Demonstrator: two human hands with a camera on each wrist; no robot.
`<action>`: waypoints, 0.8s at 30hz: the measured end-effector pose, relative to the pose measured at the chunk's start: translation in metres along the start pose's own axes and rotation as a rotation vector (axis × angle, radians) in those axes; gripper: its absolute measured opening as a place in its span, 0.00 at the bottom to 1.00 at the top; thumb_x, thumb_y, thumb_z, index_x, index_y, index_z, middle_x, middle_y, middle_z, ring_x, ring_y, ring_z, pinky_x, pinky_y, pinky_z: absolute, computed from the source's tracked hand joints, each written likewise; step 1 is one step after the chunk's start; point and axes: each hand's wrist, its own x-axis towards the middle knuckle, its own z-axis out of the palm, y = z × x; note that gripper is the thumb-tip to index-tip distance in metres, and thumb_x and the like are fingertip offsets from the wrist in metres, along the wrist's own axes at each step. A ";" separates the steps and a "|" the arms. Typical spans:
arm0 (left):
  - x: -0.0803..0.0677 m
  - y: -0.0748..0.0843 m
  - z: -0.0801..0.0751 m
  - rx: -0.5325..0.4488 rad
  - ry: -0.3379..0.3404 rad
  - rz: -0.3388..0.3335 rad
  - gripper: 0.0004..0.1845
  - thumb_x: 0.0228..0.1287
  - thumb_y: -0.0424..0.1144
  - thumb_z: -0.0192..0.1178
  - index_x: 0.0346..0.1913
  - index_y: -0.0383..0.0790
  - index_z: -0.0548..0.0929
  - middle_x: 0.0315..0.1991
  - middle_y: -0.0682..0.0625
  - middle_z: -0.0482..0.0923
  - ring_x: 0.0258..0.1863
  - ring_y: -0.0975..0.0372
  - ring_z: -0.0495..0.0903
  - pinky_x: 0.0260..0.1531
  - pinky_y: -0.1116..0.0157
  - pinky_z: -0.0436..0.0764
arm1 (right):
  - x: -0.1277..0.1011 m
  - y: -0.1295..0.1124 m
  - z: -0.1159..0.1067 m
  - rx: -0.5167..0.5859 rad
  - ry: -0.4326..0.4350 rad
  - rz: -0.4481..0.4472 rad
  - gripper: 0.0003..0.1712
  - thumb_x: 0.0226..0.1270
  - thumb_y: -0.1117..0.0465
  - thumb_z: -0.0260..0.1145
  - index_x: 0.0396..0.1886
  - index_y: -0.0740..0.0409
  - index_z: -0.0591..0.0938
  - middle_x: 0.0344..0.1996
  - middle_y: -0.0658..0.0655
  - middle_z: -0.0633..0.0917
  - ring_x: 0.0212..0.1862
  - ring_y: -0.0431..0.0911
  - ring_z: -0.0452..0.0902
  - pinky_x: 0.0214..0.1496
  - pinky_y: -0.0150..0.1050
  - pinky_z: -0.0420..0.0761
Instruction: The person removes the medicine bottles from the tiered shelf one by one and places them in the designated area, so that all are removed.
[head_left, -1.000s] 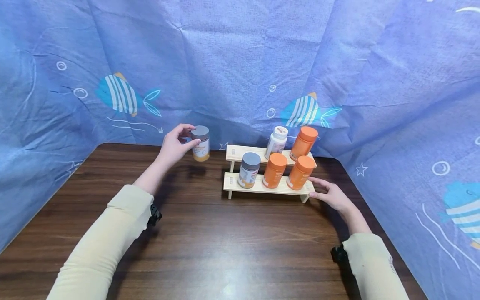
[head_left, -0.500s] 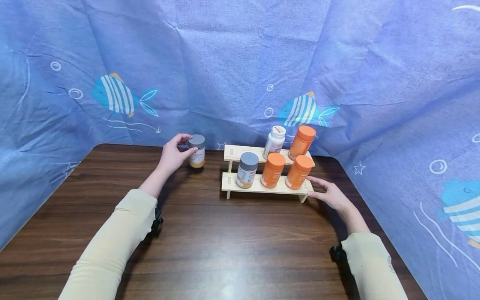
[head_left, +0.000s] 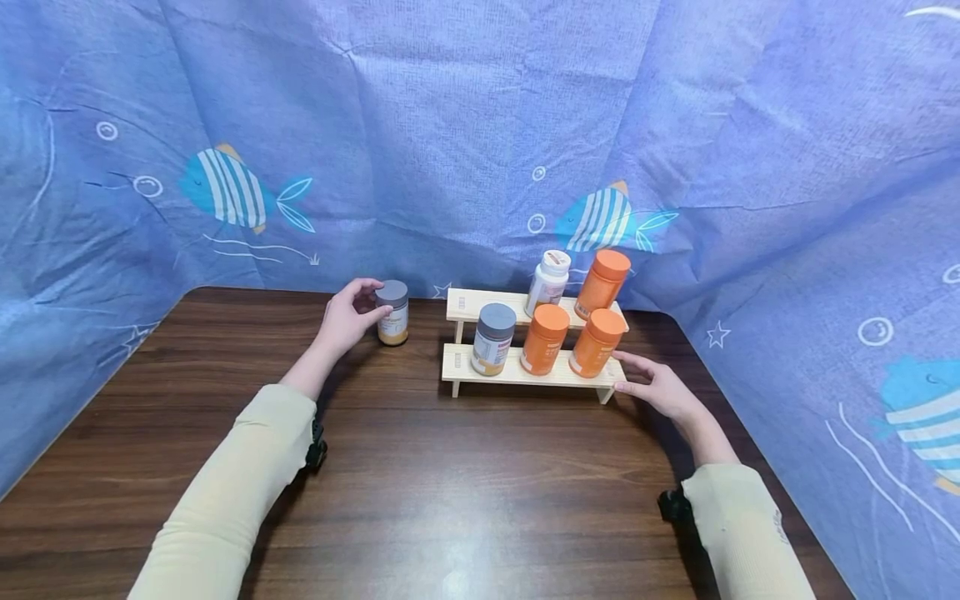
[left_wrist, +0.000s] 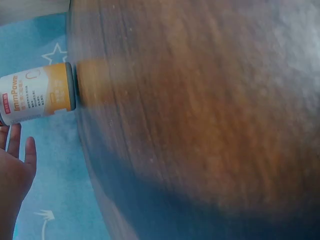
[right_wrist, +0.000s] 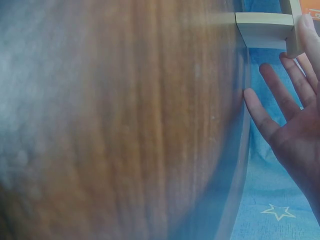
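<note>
At the back of the table, left of the rack, my left hand (head_left: pixel 347 321) pinches a supplement bottle (head_left: pixel 393 323) between thumb and fingers near its grey lid. The bottle is upright, white and yellow, its base right at the tabletop; in the left wrist view its label (left_wrist: pixel 35 95) shows. My right hand (head_left: pixel 662 392) grips the right end of a two-tier wooden rack (head_left: pixel 540 380), thumb at the front edge of the lower tier. On that tier stand another grey-lidded bottle (head_left: pixel 493 340) and two orange bottles (head_left: pixel 545 340). The upper tier holds a white bottle (head_left: pixel 547 283) and an orange one (head_left: pixel 602 285).
A dark wooden table (head_left: pixel 450 483) stretches out in front of the rack. Blue fabric (head_left: pixel 450 125) with printed fish hangs behind the table and along both sides. Each wrist wears a small black camera (head_left: pixel 675 505).
My left hand has lowered the grey-lidded bottle from above the table down to the tabletop. My right hand keeps its hold at the rack's end.
</note>
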 end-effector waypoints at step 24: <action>-0.005 0.002 0.000 0.008 -0.033 -0.004 0.25 0.57 0.41 0.68 0.57 0.39 0.75 0.54 0.41 0.77 0.47 0.51 0.79 0.50 0.54 0.78 | -0.003 -0.004 0.000 -0.010 0.002 0.032 0.39 0.58 0.49 0.70 0.67 0.54 0.69 0.61 0.63 0.74 0.58 0.56 0.73 0.59 0.49 0.71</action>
